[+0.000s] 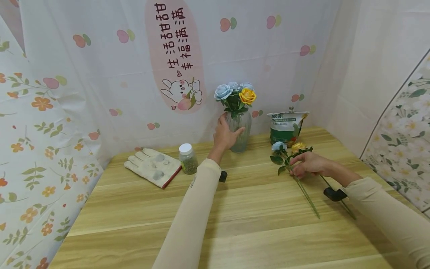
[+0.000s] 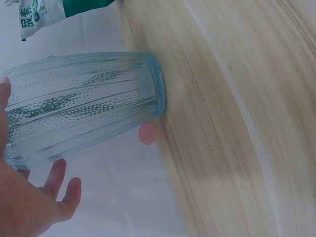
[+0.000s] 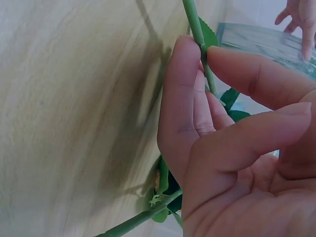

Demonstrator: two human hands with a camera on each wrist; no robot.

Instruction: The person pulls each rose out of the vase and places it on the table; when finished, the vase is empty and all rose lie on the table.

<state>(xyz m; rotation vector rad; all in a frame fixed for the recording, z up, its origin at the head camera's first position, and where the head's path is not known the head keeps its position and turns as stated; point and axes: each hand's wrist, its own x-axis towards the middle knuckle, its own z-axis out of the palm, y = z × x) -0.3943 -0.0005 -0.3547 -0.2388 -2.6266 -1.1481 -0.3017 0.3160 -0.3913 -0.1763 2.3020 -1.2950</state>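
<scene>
A ribbed clear glass vase (image 1: 242,140) stands near the back of the table, holding several light blue roses (image 1: 223,92) and a yellow rose (image 1: 248,96). My left hand (image 1: 225,135) is at its left side, thumb across the front and fingers round toward the back. The left wrist view shows the vase's lower body (image 2: 94,103) and base. At the right, my right hand (image 1: 310,164) pinches the green stem (image 3: 194,22) of a blue rose (image 1: 278,146) between thumb and fingertips. Another yellow rose (image 1: 298,147) lies under that hand, its stem reaching toward the front right.
Left of the vase are a jar (image 1: 189,160) with a white lid and a pale work glove (image 1: 152,167) with a red cuff. A green and white bag (image 1: 284,129) stands behind the loose roses. A patterned curtain (image 1: 111,74) hangs along the table's back edge.
</scene>
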